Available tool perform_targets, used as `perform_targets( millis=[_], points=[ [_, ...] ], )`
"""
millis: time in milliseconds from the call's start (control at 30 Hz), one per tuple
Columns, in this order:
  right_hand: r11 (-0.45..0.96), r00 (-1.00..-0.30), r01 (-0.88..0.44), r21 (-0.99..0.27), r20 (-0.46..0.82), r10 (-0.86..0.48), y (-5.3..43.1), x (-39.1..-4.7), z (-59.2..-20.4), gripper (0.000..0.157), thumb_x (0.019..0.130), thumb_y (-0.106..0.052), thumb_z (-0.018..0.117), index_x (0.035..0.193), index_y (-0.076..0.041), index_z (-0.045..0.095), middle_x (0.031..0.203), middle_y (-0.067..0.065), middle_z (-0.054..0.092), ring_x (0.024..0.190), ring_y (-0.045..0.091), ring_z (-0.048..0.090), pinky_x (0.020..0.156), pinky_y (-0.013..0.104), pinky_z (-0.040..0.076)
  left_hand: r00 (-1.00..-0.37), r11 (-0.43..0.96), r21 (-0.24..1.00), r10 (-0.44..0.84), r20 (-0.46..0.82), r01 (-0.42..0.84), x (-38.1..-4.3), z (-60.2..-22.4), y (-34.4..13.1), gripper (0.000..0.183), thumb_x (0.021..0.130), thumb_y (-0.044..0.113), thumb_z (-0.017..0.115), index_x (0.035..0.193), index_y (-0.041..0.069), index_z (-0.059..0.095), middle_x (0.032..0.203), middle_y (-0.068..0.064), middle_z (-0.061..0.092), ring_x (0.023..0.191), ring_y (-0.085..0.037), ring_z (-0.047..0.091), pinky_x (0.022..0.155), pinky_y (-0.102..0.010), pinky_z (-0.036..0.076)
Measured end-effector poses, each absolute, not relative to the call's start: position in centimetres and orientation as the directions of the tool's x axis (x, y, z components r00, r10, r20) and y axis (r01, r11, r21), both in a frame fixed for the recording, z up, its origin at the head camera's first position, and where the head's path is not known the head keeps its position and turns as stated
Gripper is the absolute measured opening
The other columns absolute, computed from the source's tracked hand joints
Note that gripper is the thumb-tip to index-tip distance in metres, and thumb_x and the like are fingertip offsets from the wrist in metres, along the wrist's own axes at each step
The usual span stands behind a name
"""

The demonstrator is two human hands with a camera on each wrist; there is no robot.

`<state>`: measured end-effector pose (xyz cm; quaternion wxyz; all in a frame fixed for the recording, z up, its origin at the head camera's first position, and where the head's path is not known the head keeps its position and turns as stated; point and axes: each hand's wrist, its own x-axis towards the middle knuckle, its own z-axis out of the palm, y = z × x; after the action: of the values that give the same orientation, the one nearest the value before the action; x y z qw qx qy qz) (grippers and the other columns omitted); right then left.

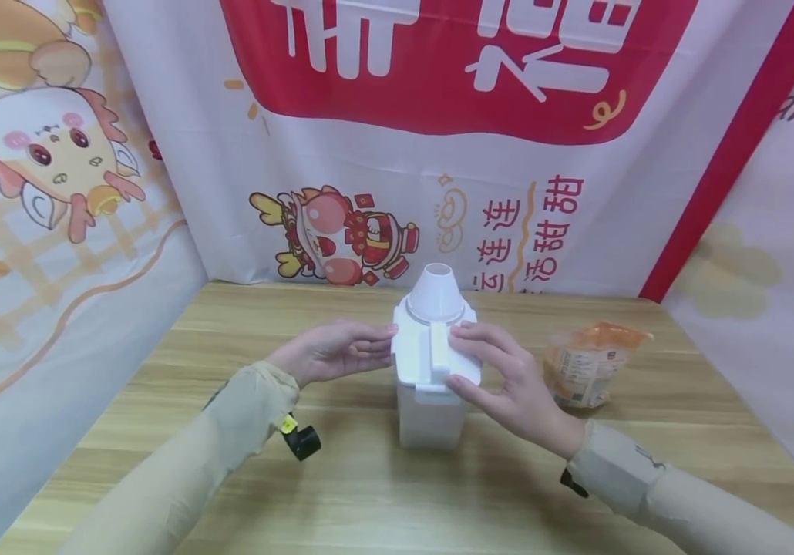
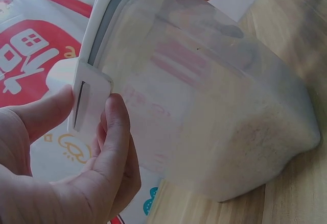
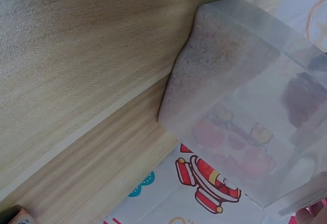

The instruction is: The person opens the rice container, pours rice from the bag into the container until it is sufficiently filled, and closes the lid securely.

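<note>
A translucent storage container (image 1: 432, 420) stands upright on the table, with a pale grainy fill (image 3: 217, 45) in its bottom. Its white lid (image 1: 414, 351) carries a raised bar handle (image 1: 439, 347) and a white cone-shaped piece (image 1: 436, 293) at the far end. On the lid's left side, my left hand (image 1: 338, 351) pinches a white side latch (image 2: 92, 104) between thumb and fingers. My right hand (image 1: 508, 378) grips the lid's right side, thumb toward the front and fingers beside the handle. Only its fingertips (image 3: 311, 214) show in the right wrist view.
An orange and white bag (image 1: 587, 366) stands on the wooden table (image 1: 341, 493) to the right, behind my right wrist. A printed cloth backdrop (image 1: 341, 146) rises along the table's back edge, and cloth walls flank both sides.
</note>
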<state>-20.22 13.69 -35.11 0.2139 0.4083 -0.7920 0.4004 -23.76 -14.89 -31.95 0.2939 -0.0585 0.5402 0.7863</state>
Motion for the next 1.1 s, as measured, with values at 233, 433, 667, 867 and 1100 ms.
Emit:
perform_targets(
  millis=[233, 433, 667, 867, 1100],
  points=[
    [0.349, -0.575, -0.818, -0.457, 0.665, -0.477, 13.74, -20.12, -35.18, 0.051, 0.083, -0.021, 0.08, 0.132, -0.018, 0.063, 0.138, -0.002, 0.054, 0.131, 0.021, 0.045, 0.107, 0.046, 0.04, -0.809, -0.255, 0.8, 0.413, -0.417, -0.543, -23.81, -32.02, -14.81, 0.044, 0.092, 0.009, 0.07, 0.131, -0.003, 0.054, 0.126, -0.021, 0.057, 0.112, -0.029, 0.06, 0.096, -0.039, 0.051],
    [0.35, -0.572, -0.82, -0.452, 0.673, -0.469, 13.73, -20.03, -35.19, 0.051, 0.083, -0.021, 0.08, 0.131, -0.017, 0.064, 0.138, -0.001, 0.054, 0.13, 0.021, 0.046, 0.106, 0.045, 0.041, -0.807, -0.27, 0.789, 0.413, -0.423, -0.552, -23.75, -31.92, -14.73, 0.043, 0.091, 0.008, 0.071, 0.13, -0.002, 0.056, 0.123, -0.02, 0.059, 0.111, -0.029, 0.061, 0.096, -0.039, 0.051],
    [0.345, -0.569, -0.822, -0.453, 0.679, -0.464, 13.59, -20.03, -35.18, 0.05, 0.082, -0.02, 0.08, 0.13, -0.016, 0.065, 0.136, 0.0, 0.056, 0.129, 0.022, 0.047, 0.106, 0.046, 0.041, -0.811, -0.272, 0.792, 0.407, -0.42, -0.546, -23.55, -31.81, -14.54, 0.036, 0.092, 0.006, 0.069, 0.125, -0.004, 0.058, 0.116, -0.019, 0.061, 0.106, -0.027, 0.062, 0.097, -0.038, 0.05],
    [0.354, -0.576, -0.817, -0.455, 0.674, -0.464, 13.69, -20.01, -35.11, 0.05, 0.082, -0.019, 0.08, 0.13, -0.017, 0.065, 0.136, -0.001, 0.056, 0.13, 0.021, 0.047, 0.106, 0.046, 0.041, -0.81, -0.274, 0.788, 0.402, -0.427, -0.552, -23.63, -31.9, -14.51, 0.036, 0.093, 0.006, 0.067, 0.127, -0.003, 0.057, 0.117, -0.018, 0.061, 0.106, -0.027, 0.062, 0.096, -0.038, 0.051],
    [0.345, -0.563, -0.826, -0.446, 0.687, -0.46, 13.69, -20.0, -35.3, 0.05, 0.083, -0.021, 0.08, 0.13, -0.016, 0.065, 0.136, 0.0, 0.056, 0.129, 0.022, 0.047, 0.106, 0.045, 0.041, -0.809, -0.266, 0.792, 0.404, -0.426, -0.549, -23.54, -31.87, -14.5, 0.037, 0.093, 0.008, 0.068, 0.127, -0.003, 0.057, 0.118, -0.018, 0.061, 0.107, -0.027, 0.062, 0.096, -0.038, 0.051]
  ],
)
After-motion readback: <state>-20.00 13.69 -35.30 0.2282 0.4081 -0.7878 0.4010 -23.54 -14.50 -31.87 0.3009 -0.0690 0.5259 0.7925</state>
